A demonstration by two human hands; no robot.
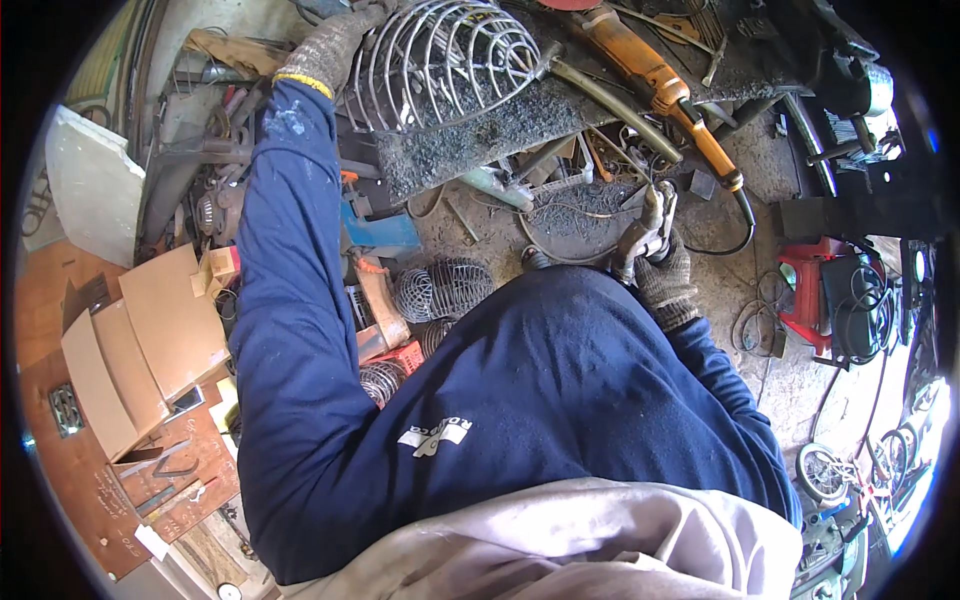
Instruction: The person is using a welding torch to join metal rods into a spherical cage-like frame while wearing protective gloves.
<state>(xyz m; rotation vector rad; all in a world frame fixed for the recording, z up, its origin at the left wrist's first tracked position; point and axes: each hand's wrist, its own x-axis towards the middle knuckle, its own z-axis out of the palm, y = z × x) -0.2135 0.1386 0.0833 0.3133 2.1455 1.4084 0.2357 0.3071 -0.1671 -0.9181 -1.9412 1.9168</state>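
Note:
My left hand [345, 38], in a grey knitted glove with a yellow cuff, is closed at the left rim of a dome-shaped metal wire cage [450, 70]; its fingertips are partly hidden. The cage lies on its side on a dark, grit-covered metal bench top [440, 160]. At the cage's narrow end lies a long metal bar [615, 108] with a thicker head. My right hand [655, 245], gloved too, is beyond my right knee, below the bench edge. Its fingers are pressed together around something slim that I cannot make out.
An orange angle grinder [650, 70] lies on the bench, its black cable hanging down. More wire cages [445, 288] are on the floor near a red crate [400, 358]. At left stands an open cardboard box [150, 335]; at right, a red stool [805, 295] and loose cables.

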